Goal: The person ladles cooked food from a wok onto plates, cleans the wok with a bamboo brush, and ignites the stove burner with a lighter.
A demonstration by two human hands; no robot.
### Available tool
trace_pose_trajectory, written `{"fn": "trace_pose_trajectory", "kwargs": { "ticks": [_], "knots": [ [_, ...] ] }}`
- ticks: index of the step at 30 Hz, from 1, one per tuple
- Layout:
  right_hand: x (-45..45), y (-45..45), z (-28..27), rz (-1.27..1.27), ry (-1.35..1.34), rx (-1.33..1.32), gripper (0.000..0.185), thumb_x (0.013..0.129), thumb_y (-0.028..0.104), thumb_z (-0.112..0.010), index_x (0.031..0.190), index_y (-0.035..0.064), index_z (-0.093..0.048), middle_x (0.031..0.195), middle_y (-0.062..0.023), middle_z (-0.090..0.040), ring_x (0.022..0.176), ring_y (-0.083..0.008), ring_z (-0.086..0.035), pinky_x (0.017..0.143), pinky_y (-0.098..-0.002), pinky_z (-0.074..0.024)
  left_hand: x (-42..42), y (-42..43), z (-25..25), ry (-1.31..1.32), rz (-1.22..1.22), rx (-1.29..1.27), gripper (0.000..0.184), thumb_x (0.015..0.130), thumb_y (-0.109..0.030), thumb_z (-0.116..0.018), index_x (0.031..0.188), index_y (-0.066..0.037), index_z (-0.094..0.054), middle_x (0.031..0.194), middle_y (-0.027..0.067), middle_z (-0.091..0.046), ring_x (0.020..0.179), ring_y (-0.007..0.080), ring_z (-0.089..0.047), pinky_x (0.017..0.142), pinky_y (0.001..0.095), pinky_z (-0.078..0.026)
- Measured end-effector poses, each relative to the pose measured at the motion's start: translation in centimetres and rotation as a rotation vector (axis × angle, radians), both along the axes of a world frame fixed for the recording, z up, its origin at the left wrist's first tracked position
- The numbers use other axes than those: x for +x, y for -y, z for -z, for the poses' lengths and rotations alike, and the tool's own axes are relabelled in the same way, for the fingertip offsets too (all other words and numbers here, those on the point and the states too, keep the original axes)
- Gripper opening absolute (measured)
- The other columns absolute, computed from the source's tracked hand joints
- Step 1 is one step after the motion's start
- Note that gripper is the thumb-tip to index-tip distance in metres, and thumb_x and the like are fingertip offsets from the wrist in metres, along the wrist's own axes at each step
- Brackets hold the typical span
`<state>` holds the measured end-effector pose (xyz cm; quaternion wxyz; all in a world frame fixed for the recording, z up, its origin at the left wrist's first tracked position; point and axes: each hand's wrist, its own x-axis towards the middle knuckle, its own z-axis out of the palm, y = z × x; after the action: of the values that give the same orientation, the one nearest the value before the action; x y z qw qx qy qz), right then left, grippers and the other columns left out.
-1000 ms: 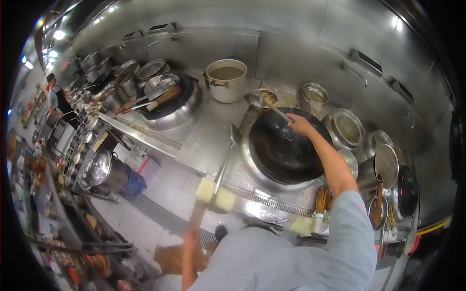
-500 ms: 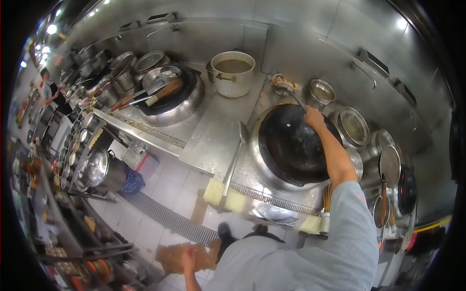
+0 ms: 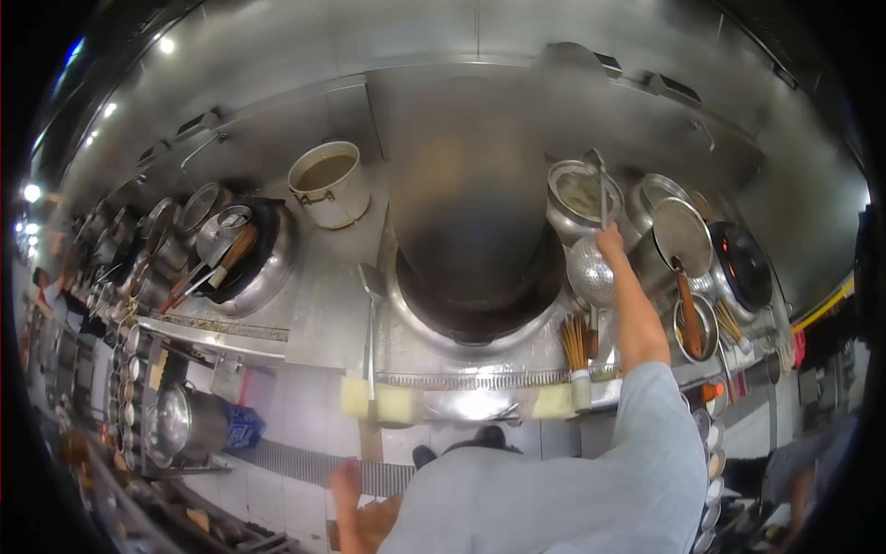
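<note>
Right of centre on the steel bench (image 3: 337, 286), toward its back edge: one ladle (image 3: 604, 194), long-handled, gripped by the handle in the right hand (image 3: 609, 241). Bowl end above a round metal pot (image 3: 565, 223) of yellowish contents; contact with pot or contents cannot be told. Half a second earlier the same bowl end was near the back edge left of the wok, by a small dish of food.

Left hand (image 3: 345, 485): low, short of the bench's front edge, over the floor; blurred, grip cannot be told. Previously over the brown cardboard (image 3: 377, 522), now nearer its left side.

Centre of bench: black wok (image 3: 475, 319), upper part now veiled by a grey blur, clear before.

Between wok and right hand: perforated skimmer (image 3: 589, 274).

Front edge, right: bamboo brush (image 3: 574, 346), bristles toward the back edge, beside a yellow cloth (image 3: 551, 403).

Front edge, left of wok: long-handled spatula (image 3: 372, 323), blade toward the back edge, handle over a second yellow cloth (image 3: 397, 404); arrangement unchanged.

Back edge, left: two-handled stockpot (image 3: 354, 201), cloudy liquid inside.

View turned rightward since; bench items sit farther left, and a second person (image 3: 794, 471) now shows at lower right.
</note>
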<state>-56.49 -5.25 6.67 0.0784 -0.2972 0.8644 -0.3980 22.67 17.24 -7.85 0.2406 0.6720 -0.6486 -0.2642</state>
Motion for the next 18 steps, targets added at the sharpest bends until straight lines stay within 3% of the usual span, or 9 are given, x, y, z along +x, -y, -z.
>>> {"fn": "trace_pose_trajectory", "kwargs": {
  "ticks": [2, 4, 5, 7, 8, 10, 11, 15, 18],
  "knots": [
    [-7.7, 1.2, 6.5, 0.022, -0.156, 0.163, 0.046, 0.083, 0.025, -0.058, 0.12, -0.0007, -0.047, 0.105, -0.0273, -0.061, 0.093, -0.041, -0.062, 0.079, -0.0456, -0.0494, -3.4, 2.5, -3.8, 0.139, 0.068, -0.054, 0.016, 0.085, -0.015, -0.063, 0.087, 0.001, -0.065, 0.084, 0.0186, -0.066, 0.078, 0.0327, -0.064, 0.067, 0.0394, -0.049],
    [-10.6, 1.9, 9.2, 0.02, 0.002, 0.072, 0.028, 0.089, 0.023, -0.054, 0.104, -0.0009, -0.052, 0.081, -0.0176, -0.062, 0.064, -0.0281, -0.062, 0.051, -0.0381, -0.0484, -8.1, 5.2, -9.5, 0.127, 0.105, 0.22, 0.022, 0.089, -0.02, -0.056, 0.095, -0.002, -0.067, 0.1, 0.0189, -0.065, 0.093, 0.0363, -0.06, 0.081, 0.044, -0.048],
    [-10.7, 2.2, 8.9, -0.008, 0.006, 0.082, 0.028, 0.089, 0.023, -0.054, 0.104, -0.0009, -0.052, 0.081, -0.0176, -0.062, 0.064, -0.0281, -0.062, 0.051, -0.0381, -0.0484, -10.1, 6.3, -10.5, 0.162, 0.175, 0.141, 0.024, 0.089, -0.022, -0.056, 0.094, -0.002, -0.067, 0.1, 0.0186, -0.065, 0.094, 0.0359, -0.06, 0.082, 0.0439, -0.047],
    [-10.9, 1.2, 7.6, -0.17, 1.236, -0.308, 0.02, 0.095, 0.02, -0.045, 0.086, 0.003, -0.05, 0.06, -0.005, -0.05, 0.045, -0.0136, -0.047, 0.036, -0.0278, -0.0331, -13.8, 8.0, -11.4, 0.105, 0.277, -0.036, 0.023, 0.088, -0.022, -0.059, 0.097, -0.003, -0.068, 0.101, 0.0175, -0.065, 0.1, 0.0346, -0.058, 0.087, 0.0427, -0.046],
    [-9.7, 0.6, 7.1, -0.171, 1.25, -0.289, 0.02, 0.095, 0.02, -0.045, 0.086, 0.003, -0.05, 0.06, -0.005, -0.05, 0.045, -0.0136, -0.047, 0.036, -0.0278, -0.0331, -16.0, 8.8, -12.5, 0.11, 0.358, -0.139, 0.023, 0.086, -0.02, -0.061, 0.103, -0.005, -0.066, 0.104, 0.017, -0.063, 0.105, 0.0343, -0.056, 0.091, 0.0415, -0.044],
    [-5.5, -1.1, 5.3, -0.21, 1.628, -0.656, 0.015, 0.094, 0.013, -0.043, 0.079, 0.0101, -0.045, 0.054, 0.0016, -0.042, 0.039, -0.0097, -0.036, 0.034, -0.0236, -0.0266, -20.3, 9.9, -14.2, 0.033, 0.497, -0.35, 0.028, 0.081, -0.011, -0.067, 0.107, -0.004, -0.062, 0.111, 0.0166, -0.058, 0.103, 0.0345, -0.054, 0.089, 0.0397, -0.044],
    [-4.9, -2.0, 5.5, -0.405, 1.721, -0.743, 0.016, 0.094, 0.012, -0.045, 0.079, 0.0059, -0.045, 0.057, 0.0002, -0.045, 0.041, -0.0096, -0.039, 0.035, -0.0248, -0.0288, -22.2, 10.5, -14.8, 0.023, 0.547, -0.394, 0.032, 0.08, -0.011, -0.067, 0.112, -0.005, -0.061, 0.117, 0.016, -0.056, 0.109, 0.0342, -0.053, 0.094, 0.0395, -0.043],
    [-1.4, -6.6, 1.4, -0.439, 1.931, -0.883, 0.014, 0.095, 0.009, -0.044, 0.094, -0.0047, -0.044, 0.069, -0.002, -0.047, 0.045, -0.0062, -0.042, 0.036, -0.0233, -0.0285, -28.7, 12.5, -17.3, 0.003, 0.695, -0.524, 0.04, 0.081, -0.009, -0.065, 0.12, -0.007, -0.057, 0.125, 0.0145, -0.053, 0.115, 0.0328, -0.05, 0.099, 0.0398, -0.041],
    [3.5, -12.2, -4.7, -0.392, 1.971, -0.851, 0.019, 0.096, 0.009, -0.042, 0.103, -0.0088, -0.042, 0.074, -0.0031, -0.046, 0.046, -0.0054, -0.043, 0.036, -0.0225, -0.0282, -31.7, 15.1, -13.8, -0.088, 0.703, -0.553, 0.033, 0.082, -0.011, -0.064, 0.114, -0.005, -0.061, 0.115, 0.0139, -0.057, 0.109, 0.0321, -0.053, 0.094, 0.0413, -0.042]
  ]
}}
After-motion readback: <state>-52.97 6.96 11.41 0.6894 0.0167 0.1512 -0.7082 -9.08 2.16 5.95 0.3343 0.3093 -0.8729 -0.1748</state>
